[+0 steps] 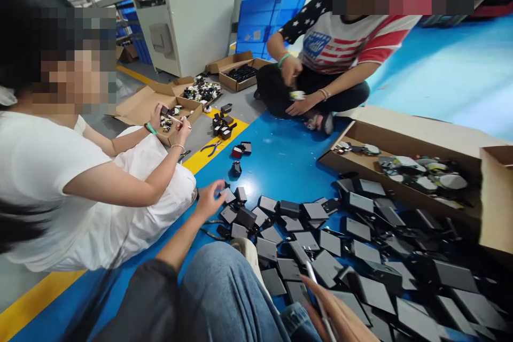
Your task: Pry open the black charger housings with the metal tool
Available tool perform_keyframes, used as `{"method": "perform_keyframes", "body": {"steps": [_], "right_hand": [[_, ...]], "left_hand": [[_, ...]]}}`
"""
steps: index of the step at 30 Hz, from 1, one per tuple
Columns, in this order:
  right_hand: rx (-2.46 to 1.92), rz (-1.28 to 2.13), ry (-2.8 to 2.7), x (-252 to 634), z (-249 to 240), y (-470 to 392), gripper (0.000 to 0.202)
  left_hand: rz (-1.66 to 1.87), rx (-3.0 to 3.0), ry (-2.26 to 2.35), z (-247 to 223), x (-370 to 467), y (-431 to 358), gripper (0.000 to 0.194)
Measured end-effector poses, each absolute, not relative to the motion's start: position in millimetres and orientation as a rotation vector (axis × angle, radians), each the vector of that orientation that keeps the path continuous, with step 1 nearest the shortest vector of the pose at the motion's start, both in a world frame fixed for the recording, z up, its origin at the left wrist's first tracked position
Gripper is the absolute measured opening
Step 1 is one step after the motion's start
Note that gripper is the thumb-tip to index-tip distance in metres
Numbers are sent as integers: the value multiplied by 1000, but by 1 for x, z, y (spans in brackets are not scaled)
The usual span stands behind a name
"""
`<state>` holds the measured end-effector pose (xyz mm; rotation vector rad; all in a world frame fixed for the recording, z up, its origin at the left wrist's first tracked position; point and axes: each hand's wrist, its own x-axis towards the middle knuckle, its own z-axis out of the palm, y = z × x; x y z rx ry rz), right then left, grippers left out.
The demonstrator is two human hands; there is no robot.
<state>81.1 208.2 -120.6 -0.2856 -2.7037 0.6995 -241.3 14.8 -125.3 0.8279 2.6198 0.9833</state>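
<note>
Denim-covered knees point(228, 288) fill the bottom edge, and beside them the right hand point(340, 318) grips a thin metal tool point(318, 299) over a spread of flat, matte black rectangular adapters point(360, 256). Farther out, the left hand point(209, 199) pinches one small black adapter point(229, 195) between fingertips at the pile's near-left edge. Glossy blue floor point(280, 155) with a yellow stripe point(216, 147) carries open cardboard boxes point(404, 192); two other people sit opposite, and no writing is legible.
</note>
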Motion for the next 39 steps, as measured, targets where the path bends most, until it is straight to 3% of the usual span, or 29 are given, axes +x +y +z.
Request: {"method": "perform_keyframes", "body": {"steps": [3, 7, 11, 16, 21, 29, 34, 39], "right_hand": [[-28, 566, -3137, -5, -100, 186, 46], [67, 417, -3394, -115, -97, 145, 35], [216, 438, -3532, -159, -119, 108, 31], [350, 618, -3648, -162, -121, 96, 30], [121, 637, -3485, -217, -72, 124, 28], [-80, 550, -2978, -357, 17, 119, 33], [-86, 530, -2861, -407, 30, 96, 45], [-158, 554, -2852, -454, 29, 79, 43]], "left_hand": [[980, 665, 2713, -147, -164, -89, 29], [888, 317, 2906, -180, -104, -216, 38], [781, 176, 2969, -209, -95, -278, 50], [741, 225, 2950, -232, -95, -287, 61], [763, 273, 2939, -243, -91, -288, 65], [692, 316, 2952, -247, -93, -287, 48], [639, 358, 2960, -246, -92, -284, 44], [561, 400, 3018, -261, -88, -286, 40]]}}
